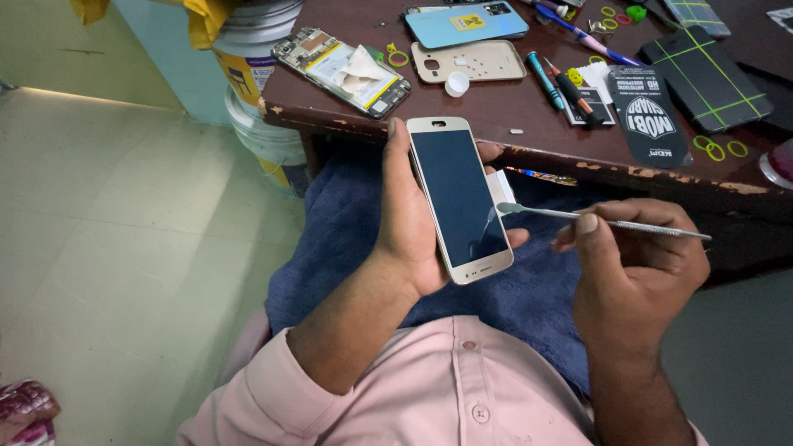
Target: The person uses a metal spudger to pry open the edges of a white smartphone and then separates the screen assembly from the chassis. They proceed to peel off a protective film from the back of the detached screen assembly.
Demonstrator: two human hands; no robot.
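Observation:
My left hand [409,223] grips a gold-framed smartphone [458,196] with a dark screen, held upright over my lap. A thin metal pry tool [607,221] is pinched in my right hand [636,272]. Its flat tip touches the phone's right edge, about midway down. A small white piece sits behind the phone at that edge, partly hidden.
A worn brown table [529,124] stands ahead with an opened phone [343,70], a gold back cover [471,60], a blue phone [465,23], screwdrivers [562,83], dark packets [652,116] and small rubber rings. Paint buckets [252,74] stand at left. A blue cloth [347,239] covers my lap.

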